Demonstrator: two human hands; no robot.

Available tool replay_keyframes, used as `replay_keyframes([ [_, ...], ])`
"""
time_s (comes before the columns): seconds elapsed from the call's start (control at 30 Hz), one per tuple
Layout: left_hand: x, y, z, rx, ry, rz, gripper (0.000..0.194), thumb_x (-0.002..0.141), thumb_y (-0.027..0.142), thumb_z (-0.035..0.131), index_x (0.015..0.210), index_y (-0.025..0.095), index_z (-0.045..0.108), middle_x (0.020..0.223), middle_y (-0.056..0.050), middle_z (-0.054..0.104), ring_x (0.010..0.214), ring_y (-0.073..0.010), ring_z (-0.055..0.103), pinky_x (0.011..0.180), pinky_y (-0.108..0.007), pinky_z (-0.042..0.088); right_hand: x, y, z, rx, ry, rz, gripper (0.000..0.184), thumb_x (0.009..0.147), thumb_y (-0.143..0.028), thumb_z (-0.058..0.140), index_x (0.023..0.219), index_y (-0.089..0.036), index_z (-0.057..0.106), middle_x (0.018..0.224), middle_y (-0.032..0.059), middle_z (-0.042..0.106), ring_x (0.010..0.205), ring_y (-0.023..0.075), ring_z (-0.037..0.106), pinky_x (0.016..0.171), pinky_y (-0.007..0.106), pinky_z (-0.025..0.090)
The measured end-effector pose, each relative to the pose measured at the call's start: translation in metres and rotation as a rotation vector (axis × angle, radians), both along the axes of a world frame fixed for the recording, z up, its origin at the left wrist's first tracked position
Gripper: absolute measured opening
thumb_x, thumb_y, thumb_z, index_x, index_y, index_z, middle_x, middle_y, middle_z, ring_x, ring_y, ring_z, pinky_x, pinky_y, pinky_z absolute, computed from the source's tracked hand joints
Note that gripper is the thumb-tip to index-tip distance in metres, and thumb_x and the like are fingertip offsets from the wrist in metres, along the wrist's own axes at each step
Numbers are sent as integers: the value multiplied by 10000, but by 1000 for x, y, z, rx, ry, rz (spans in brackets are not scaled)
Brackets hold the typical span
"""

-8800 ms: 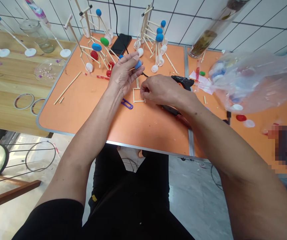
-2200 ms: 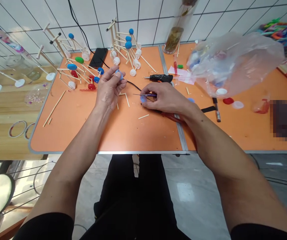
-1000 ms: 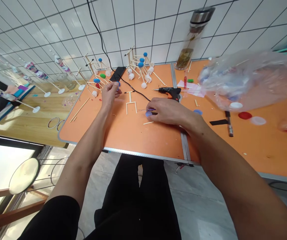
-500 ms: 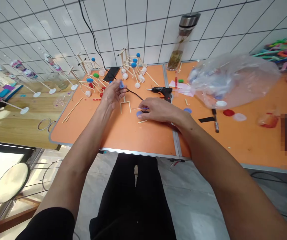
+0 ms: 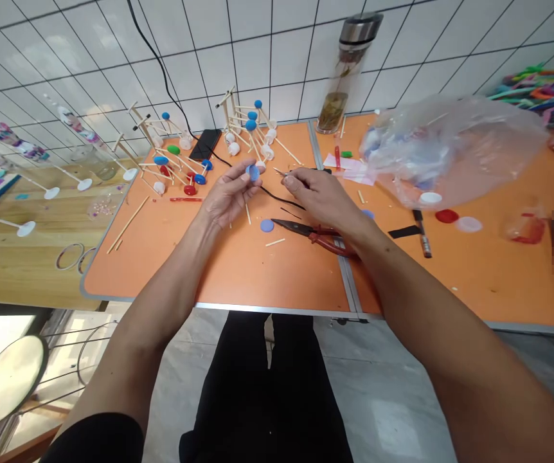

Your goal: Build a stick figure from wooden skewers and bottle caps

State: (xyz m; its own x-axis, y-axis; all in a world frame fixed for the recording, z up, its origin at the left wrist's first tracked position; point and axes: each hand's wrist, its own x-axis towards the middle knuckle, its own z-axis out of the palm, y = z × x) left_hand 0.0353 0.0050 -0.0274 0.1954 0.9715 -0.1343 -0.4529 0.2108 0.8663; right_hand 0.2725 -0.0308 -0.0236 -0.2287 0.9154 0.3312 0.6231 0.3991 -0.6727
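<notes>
My left hand pinches a small blue bottle cap between thumb and fingers, raised over the orange table. Below it, partly hidden, lies a thin wooden stick. My right hand is closed over the black glue gun; its nozzle pokes out to the left of the fingers, and the rest is mostly covered. Red-handled pliers lie under my right wrist. Touching or close to their tip is a flat blue cap, with a short stick in front.
Stick models with coloured balls stand at the back, beside a black phone. A tall glass bottle is near the wall. To the right are a plastic bag, a marker and a red cap. A black cable crosses the table.
My right hand has moved up from the pliers to the glue gun, leaving the pliers in view. My left hand has shifted slightly right and lower with the blue cap.
</notes>
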Motion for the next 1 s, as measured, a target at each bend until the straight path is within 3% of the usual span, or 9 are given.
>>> replay_keyframes([
  [0.23, 5, -9, -2, -13, -60, -120, 357, 1014, 127, 796, 1350, 245, 822, 1245, -81, 882, 1075, -174, 873, 927, -216, 691, -6, -6, -1, 19, 31, -89, 575, 1180, -714, 370, 1013, -257, 677, 1079, 100, 776, 1015, 297, 702, 859, 405, 471],
  [0.4, 4, -10, 1, -59, -111, -107, 287, 1063, 184, 766, 1342, 234, 806, 1103, -63, 887, 894, -131, 859, 885, -211, 680, -9, -6, -4, 63, -33, -143, 462, 1155, -657, 453, 1032, -263, 660, 1042, 98, 771, 994, 305, 697, 875, 416, 487],
  [0.57, 6, -10, 2, -60, -152, -118, 141, 1093, 189, 720, 1192, 181, 820, 965, -57, 866, 792, -104, 819, 878, -196, 649, -11, -6, -7, 115, -51, -114, 395, 1151, -598, 462, 1035, -270, 650, 1061, 115, 781, 1030, 323, 708, 914, 435, 502],
  [0.83, 10, -13, 7, -111, -201, -119, 240, 1163, 198, 567, 1224, 166, 797, 896, -50, 829, 751, -105, 790, 806, -200, 646, -14, -10, -9, 104, -123, -89, 441, 1157, -612, 465, 1166, -237, 698, 1149, 139, 822, 1070, 340, 732, 855, 420, 488],
  [1.0, 13, -15, 9, -175, -179, -99, 216, 1168, 297, 610, 1235, 187, 784, 847, -36, 807, 661, -107, 744, 735, -201, 632, -16, -16, -5, 104, -156, -116, 424, 1153, -604, 494, 1218, -242, 703, 1182, 142, 828, 1086, 354, 738, 820, 414, 464],
])
